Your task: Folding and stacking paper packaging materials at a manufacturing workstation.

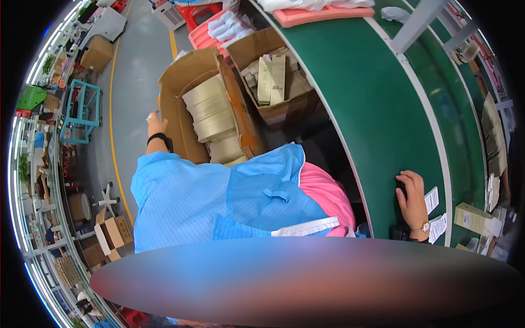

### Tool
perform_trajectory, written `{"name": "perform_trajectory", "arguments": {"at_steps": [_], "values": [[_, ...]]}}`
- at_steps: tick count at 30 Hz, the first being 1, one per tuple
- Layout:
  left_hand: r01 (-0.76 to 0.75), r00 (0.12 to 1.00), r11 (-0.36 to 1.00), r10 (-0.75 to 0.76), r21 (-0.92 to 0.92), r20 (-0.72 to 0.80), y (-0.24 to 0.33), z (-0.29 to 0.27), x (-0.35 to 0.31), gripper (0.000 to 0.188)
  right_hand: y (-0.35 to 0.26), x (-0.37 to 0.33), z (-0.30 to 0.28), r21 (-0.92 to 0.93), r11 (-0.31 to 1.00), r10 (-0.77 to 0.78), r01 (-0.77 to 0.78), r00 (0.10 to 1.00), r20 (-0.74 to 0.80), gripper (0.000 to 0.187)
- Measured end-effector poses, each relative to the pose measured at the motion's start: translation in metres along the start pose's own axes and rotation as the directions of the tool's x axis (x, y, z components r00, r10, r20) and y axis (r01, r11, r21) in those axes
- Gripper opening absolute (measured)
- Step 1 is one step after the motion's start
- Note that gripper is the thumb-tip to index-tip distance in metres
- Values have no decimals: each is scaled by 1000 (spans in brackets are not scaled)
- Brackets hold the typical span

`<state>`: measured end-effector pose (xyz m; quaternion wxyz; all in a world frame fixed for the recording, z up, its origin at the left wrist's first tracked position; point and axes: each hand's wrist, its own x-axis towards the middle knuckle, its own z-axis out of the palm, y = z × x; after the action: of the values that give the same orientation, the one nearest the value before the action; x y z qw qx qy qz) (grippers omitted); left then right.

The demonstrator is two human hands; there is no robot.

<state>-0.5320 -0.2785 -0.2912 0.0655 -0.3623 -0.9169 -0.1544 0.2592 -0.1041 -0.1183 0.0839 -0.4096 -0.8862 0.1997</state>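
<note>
My left hand (155,125), with a black band at its wrist, is closed at the outer left rim of an open cardboard carton (173,112). Inside that carton lie stacked flat cream box blanks (205,109). Part of the left fingers is hard to make out. My right hand (413,199), wearing a watch, rests on the green bench top (361,104) with fingers loosely bent and apart, holding nothing. Beside it lie white printed label sheets (432,200). A second carton (290,112) holds several small cream boxes (278,79).
A pink tray (322,15) with white wrapping sits on the far bench. Behind the cartons is another pink tray (202,35) with white pieces. A cream box (473,218) stands at the right. On the left floor are a blue trolley (82,112) and a carton (116,232).
</note>
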Motion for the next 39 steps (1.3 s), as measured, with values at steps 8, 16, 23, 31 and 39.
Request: {"name": "perform_trajectory", "arguments": {"at_steps": [8, 16, 23, 31, 39], "values": [[-240, 944, 861, 98, 448, 317, 54, 68, -79, 82, -12, 8, 2, -24, 988, 154, -155, 988, -27, 31], [-348, 817, 909, 173, 231, 550, 112, 159, -85, 97, 2, 6, 19, -46, 971, 229, -236, 966, -118, 30], [-140, 718, 921, -157, 362, 678, 107, 207, -93, 97, 12, 3, 17, 115, 941, 329, -318, 941, -85, 28], [-216, 763, 940, -7, 265, 646, 88, 232, -128, 98, 20, 8, 20, 184, 913, 386, -364, 917, -102, 27], [-373, 727, 896, 120, 241, 676, 119, 214, -96, 103, 24, 3, 20, 185, 912, 386, -365, 918, -93, 24]]}}
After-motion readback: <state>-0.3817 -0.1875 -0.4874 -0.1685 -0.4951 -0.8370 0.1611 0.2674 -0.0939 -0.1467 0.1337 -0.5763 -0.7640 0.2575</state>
